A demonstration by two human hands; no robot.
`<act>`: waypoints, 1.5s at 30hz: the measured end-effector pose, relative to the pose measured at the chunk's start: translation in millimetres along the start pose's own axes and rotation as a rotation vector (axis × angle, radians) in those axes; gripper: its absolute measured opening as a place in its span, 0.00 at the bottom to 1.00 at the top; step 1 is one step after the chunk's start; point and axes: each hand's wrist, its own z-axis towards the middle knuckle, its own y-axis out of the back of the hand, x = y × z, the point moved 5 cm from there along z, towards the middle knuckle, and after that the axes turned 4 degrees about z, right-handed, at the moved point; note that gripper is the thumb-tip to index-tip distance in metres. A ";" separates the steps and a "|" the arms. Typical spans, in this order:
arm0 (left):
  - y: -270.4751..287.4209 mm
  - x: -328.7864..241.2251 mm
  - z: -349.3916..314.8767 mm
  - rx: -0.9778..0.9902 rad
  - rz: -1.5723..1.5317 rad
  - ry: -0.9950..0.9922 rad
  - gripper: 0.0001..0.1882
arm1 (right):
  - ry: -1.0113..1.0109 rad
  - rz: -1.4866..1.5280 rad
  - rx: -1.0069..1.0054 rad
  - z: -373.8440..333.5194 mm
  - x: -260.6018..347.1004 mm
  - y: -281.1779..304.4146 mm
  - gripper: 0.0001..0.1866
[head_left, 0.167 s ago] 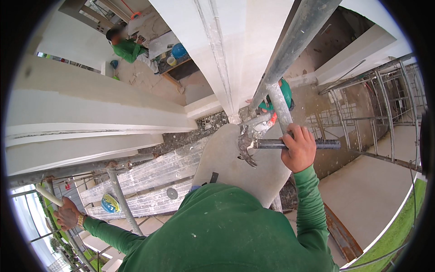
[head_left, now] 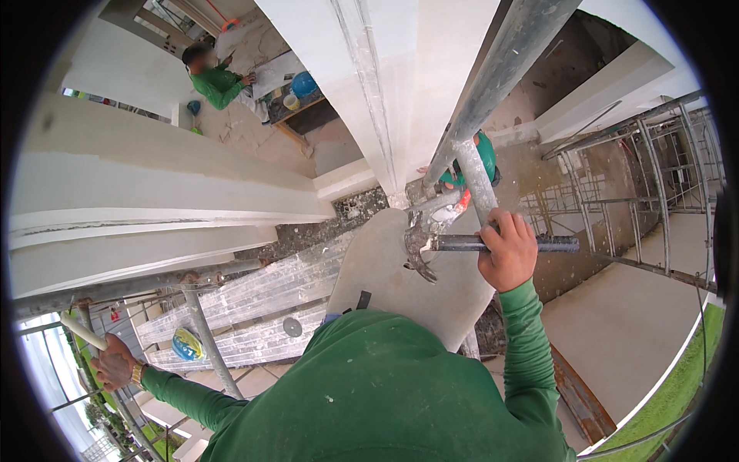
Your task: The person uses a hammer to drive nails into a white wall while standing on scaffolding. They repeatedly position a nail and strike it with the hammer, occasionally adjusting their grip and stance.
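My right hand is closed round the dark handle of a claw hammer, held level. Its worn, spattered metal head points left, over a pale, smooth, rounded board in front of my body. Close to the knuckles stands a grey scaffold tube. Far out to the left, my left hand, with a watch at the wrist, is closed round a cream-coloured rod beside a scaffold post. The rod's lower end is hidden by the hand.
Spattered planks carry a blue-and-yellow round container and a grey disc. A thick scaffold tube slants past a white column. Below are a person in green, another green-clad person and more scaffolding.
The person in green at the upper left has shifted their arms slightly. My hands and the hammer stay practically where they were.
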 end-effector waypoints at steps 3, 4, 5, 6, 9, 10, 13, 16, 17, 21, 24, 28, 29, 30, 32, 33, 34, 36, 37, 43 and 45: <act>1.4 0.4 -0.2 -0.006 -0.008 0.003 0.28 | -0.005 -0.001 0.004 -0.2 0.3 0.4 0.13; 1.7 0.3 -0.6 -0.007 -0.011 0.004 0.28 | -0.006 -0.002 0.007 -0.1 0.6 0.8 0.13; 2.1 -0.2 -0.7 -0.007 -0.008 0.006 0.28 | -0.008 -0.004 0.009 -0.2 0.7 0.9 0.13; 2.7 -1.1 -0.7 -0.006 -0.006 0.007 0.28 | -0.009 -0.007 0.010 -0.3 0.7 1.0 0.13; 0.7 -1.4 -0.2 -0.026 -0.004 0.015 0.28 | -0.007 -0.009 0.004 -0.2 0.0 0.4 0.12; -0.9 -1.4 0.1 -0.035 -0.004 0.017 0.28 | -0.005 -0.009 0.001 -0.4 -0.4 0.3 0.12; -4.4 -0.9 1.2 -0.044 -0.012 0.026 0.28 | -0.004 -0.006 0.005 -0.6 -1.4 0.1 0.12; -5.6 -0.2 1.7 -0.087 -0.005 0.019 0.28 | -0.002 -0.007 0.005 0.6 -0.1 0.7 0.13; -6.2 -0.4 1.4 -0.083 -0.008 0.020 0.28 | -0.003 -0.003 0.003 1.2 0.6 1.1 0.13; -3.3 -2.3 1.7 -0.084 -0.021 0.026 0.28 | -0.017 0.012 -0.007 1.2 -1.5 -1.3 0.12; -9.1 -0.8 5.4 -0.068 -0.012 0.029 0.28 | -0.018 0.023 -0.035 2.2 2.0 -0.7 0.11; -16.9 -0.4 6.5 -0.075 0.032 0.014 0.28 | -0.026 0.049 -0.042 4.7 2.2 -0.5 0.10; -16.2 -0.7 5.9 -0.084 0.018 0.012 0.27 | -0.030 0.053 -0.046 5.2 2.0 -0.8 0.10; -14.6 -0.4 5.4 -0.093 0.005 0.010 0.27 | -0.033 0.057 -0.050 5.5 2.1 -1.2 0.10; -10.9 -1.3 3.6 -0.132 -0.007 0.008 0.26 | -0.038 0.044 -0.042 6.7 2.1 -2.5 0.10; -17.7 -0.5 4.7 -0.153 -0.002 0.018 0.27 | -0.041 0.027 -0.028 6.7 2.0 -3.1 0.10; -23.2 0.3 9.0 -0.176 0.001 0.027 0.27 | -0.048 0.011 -0.016 6.4 2.5 -3.8 0.10; -34.9 3.1 12.5 -0.173 0.023 0.048 0.28 | -0.047 -0.007 0.003 8.0 3.8 -4.8 0.10; -35.2 2.0 13.8 -0.146 0.038 0.058 0.29 | -0.051 -0.020 0.012 8.3 3.9 -4.3 0.10; -36.2 2.7 15.5 -0.085 0.046 0.109 0.33 | -0.063 0.033 -0.022 9.7 3.0 -5.3 0.10; -31.5 1.7 13.6 -0.090 0.007 0.094 0.33 | -0.068 0.037 -0.014 9.4 1.2 -4.5 0.11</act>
